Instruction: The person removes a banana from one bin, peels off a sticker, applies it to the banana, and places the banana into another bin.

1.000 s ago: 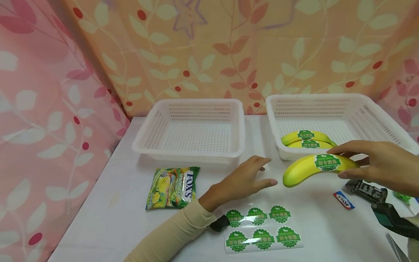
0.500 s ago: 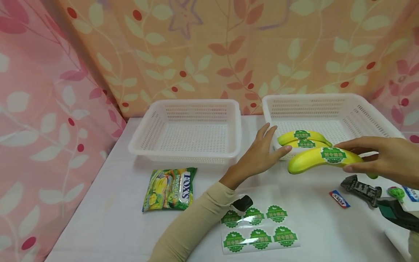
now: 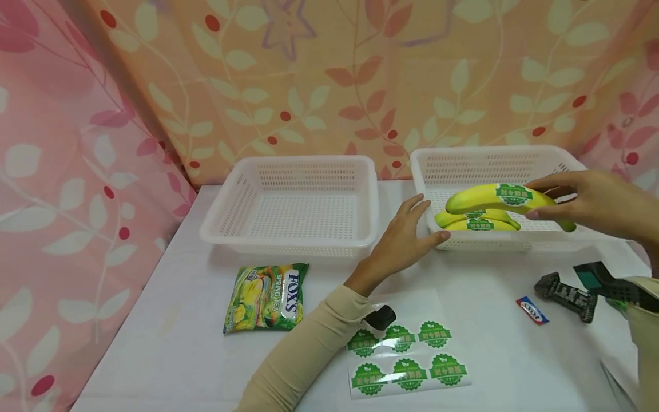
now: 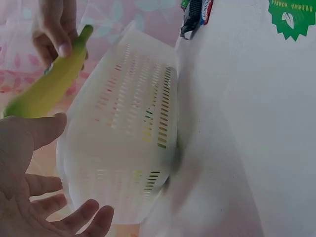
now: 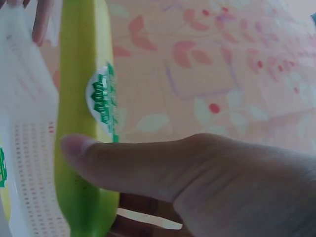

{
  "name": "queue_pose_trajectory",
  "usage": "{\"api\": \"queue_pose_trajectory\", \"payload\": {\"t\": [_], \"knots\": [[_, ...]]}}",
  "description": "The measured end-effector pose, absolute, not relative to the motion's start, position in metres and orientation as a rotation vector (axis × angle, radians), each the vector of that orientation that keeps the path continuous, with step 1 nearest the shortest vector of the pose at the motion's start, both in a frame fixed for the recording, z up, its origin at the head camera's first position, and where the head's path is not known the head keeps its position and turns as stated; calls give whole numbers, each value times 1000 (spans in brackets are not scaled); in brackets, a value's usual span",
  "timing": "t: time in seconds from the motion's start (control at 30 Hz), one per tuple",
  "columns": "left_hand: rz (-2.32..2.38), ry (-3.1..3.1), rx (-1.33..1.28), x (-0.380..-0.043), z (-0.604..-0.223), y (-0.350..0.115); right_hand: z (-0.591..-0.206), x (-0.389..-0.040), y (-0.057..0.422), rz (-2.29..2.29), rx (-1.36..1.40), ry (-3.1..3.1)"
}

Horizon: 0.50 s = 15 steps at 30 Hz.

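A yellow banana [image 3: 479, 198] with a round green sticker is gripped near its stem end by my right hand [image 3: 597, 200], held over the right white basket [image 3: 515, 236]. Thumb and fingers wrap the banana [image 5: 81, 118] in the right wrist view. Below it in that basket lie two more bananas [image 3: 507, 225], each with a green sticker. My left hand [image 3: 404, 237] is at the basket's left front corner, fingers spread and holding nothing. In the left wrist view, the left hand's fingers [image 4: 47, 185] are beside the basket wall [image 4: 123, 103]; whether they touch it I cannot tell.
Another white basket [image 3: 288, 243] stands to the left. In front are a green FOX'S candy bag [image 3: 265, 297] and a sheet of green round stickers [image 3: 409, 357]. At right lie a small red-and-blue wrapped piece [image 3: 532, 310] and a dark patterned item [image 3: 566, 294].
My right hand has lifted the banana up and back, from in front of the right basket to over it. The left hand has moved up and right to that basket's corner, its fingers spreading.
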<state>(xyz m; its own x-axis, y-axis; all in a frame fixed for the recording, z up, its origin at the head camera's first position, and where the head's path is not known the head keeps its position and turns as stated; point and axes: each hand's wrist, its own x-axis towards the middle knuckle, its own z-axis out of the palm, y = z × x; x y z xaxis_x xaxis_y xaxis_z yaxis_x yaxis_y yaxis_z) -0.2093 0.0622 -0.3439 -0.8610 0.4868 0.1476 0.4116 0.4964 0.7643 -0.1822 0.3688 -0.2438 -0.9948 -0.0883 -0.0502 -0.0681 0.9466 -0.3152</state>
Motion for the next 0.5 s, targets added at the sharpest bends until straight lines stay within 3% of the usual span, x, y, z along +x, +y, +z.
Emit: {"api": "queue_pose_trajectory", "payload": {"t": [0.3, 0.5], "knots": [[1335, 2603, 796, -211, -346, 62, -238, -248, 374, -446, -302, 2989], [1367, 2585, 800, -210, -348, 62, -253, -274, 376, -497, -281, 2884]]}}
